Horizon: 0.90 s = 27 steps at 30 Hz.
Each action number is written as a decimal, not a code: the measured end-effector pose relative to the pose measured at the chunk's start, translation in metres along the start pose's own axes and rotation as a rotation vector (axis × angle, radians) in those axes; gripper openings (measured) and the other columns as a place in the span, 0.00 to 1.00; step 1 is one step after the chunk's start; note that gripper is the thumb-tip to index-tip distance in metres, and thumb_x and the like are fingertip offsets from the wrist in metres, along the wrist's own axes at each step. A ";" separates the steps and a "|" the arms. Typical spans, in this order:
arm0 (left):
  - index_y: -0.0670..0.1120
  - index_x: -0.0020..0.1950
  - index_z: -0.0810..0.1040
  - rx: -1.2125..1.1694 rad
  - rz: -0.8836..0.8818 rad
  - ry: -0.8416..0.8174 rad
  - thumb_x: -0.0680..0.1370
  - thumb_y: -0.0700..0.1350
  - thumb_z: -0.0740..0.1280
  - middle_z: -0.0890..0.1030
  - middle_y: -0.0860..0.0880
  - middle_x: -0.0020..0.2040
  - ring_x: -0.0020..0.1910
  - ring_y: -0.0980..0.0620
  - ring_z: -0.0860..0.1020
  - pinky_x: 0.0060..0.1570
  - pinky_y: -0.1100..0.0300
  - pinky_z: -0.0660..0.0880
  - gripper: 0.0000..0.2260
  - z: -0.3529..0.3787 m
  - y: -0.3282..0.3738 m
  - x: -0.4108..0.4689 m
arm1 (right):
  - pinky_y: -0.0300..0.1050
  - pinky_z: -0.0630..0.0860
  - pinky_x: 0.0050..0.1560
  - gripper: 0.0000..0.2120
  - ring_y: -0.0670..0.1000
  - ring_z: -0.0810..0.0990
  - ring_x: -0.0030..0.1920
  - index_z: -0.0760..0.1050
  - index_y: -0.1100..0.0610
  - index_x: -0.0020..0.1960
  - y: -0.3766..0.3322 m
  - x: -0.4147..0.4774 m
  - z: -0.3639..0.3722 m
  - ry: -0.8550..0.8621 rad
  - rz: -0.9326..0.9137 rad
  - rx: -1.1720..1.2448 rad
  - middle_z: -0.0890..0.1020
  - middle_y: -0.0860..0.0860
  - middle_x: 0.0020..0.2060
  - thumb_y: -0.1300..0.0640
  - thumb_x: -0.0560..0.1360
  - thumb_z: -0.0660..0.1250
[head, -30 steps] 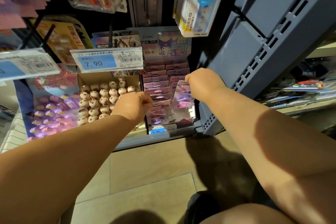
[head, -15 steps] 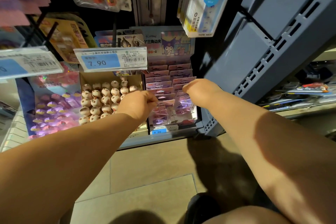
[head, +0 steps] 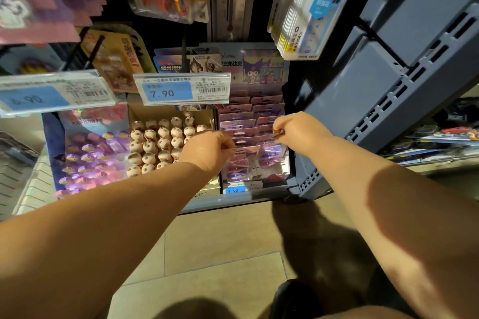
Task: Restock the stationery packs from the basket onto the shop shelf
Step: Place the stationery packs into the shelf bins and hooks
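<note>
**Head view, looking down at a low shop shelf.** The stationery packs (head: 241, 123), purple cards with clear blisters, stood in two stepped columns inside a display box (head: 261, 70) with a cartoon header, at centre frame. A small 9.90 label (head: 234, 190) was fixed to the box front.

The left hand (head: 207, 150) lay at the left edge of the box. Its fingers were curled and pinched the top edge of the left-column pack (head: 242, 156), near the front of that column. The right hand (head: 298, 128) lay at the right edge of the box, slightly higher in the frame. Its fingers were also curled, pinching the top edge of the right-column pack (head: 273, 150). Both held packs sat within the box among the others. The fingertips themselves were hidden behind the knuckles.

Just left of the display box, touching it, was a carton of round brown-and-cream figures (head: 160, 137). A tray of purple items (head: 90, 155) lay further left. A 7.90 price tag (head: 181, 88) hung above the carton, and a blurred price tag (head: 51, 94) hung at left frame. Ruler packs (head: 305, 5) hung at upper right, and a grey-blue slotted panel (head: 388, 77) ran diagonally down the right side. Beige floor tiles (head: 220, 241) filled the lower centre.
</note>
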<state>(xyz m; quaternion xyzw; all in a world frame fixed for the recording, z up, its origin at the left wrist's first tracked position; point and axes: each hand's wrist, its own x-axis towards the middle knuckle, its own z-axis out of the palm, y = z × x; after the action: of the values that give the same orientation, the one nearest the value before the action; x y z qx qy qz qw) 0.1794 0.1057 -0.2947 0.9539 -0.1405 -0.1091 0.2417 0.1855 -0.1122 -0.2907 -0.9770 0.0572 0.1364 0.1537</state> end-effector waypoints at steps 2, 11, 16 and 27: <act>0.51 0.51 0.82 -0.007 0.003 0.002 0.79 0.45 0.66 0.81 0.52 0.47 0.43 0.53 0.76 0.45 0.62 0.72 0.05 0.000 0.000 -0.002 | 0.48 0.78 0.47 0.04 0.57 0.79 0.43 0.75 0.54 0.43 -0.003 -0.005 -0.004 0.035 -0.031 -0.095 0.80 0.54 0.42 0.60 0.75 0.68; 0.49 0.54 0.83 -0.013 0.023 -0.022 0.79 0.44 0.66 0.83 0.50 0.51 0.47 0.51 0.78 0.53 0.60 0.75 0.07 -0.006 0.003 -0.006 | 0.46 0.75 0.51 0.08 0.56 0.79 0.50 0.80 0.56 0.54 -0.009 -0.020 -0.007 0.058 -0.020 -0.127 0.81 0.54 0.49 0.55 0.78 0.65; 0.50 0.54 0.82 -0.022 0.014 -0.017 0.79 0.45 0.66 0.82 0.51 0.51 0.44 0.54 0.75 0.49 0.63 0.73 0.07 -0.007 0.002 -0.005 | 0.48 0.77 0.53 0.07 0.58 0.79 0.50 0.80 0.57 0.53 -0.013 -0.019 -0.010 0.044 0.030 -0.136 0.82 0.56 0.49 0.56 0.77 0.66; 0.49 0.53 0.82 -0.003 0.021 -0.089 0.79 0.46 0.67 0.82 0.51 0.50 0.46 0.52 0.78 0.49 0.61 0.73 0.07 -0.032 -0.003 -0.011 | 0.48 0.77 0.46 0.08 0.55 0.79 0.47 0.78 0.53 0.53 -0.019 -0.031 -0.011 0.260 0.068 -0.135 0.82 0.53 0.48 0.52 0.78 0.65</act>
<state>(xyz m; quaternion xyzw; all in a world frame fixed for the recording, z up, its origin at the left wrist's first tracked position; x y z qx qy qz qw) 0.1791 0.1254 -0.2668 0.9462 -0.1612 -0.1490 0.2376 0.1612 -0.0957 -0.2659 -0.9920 0.1006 0.0175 0.0740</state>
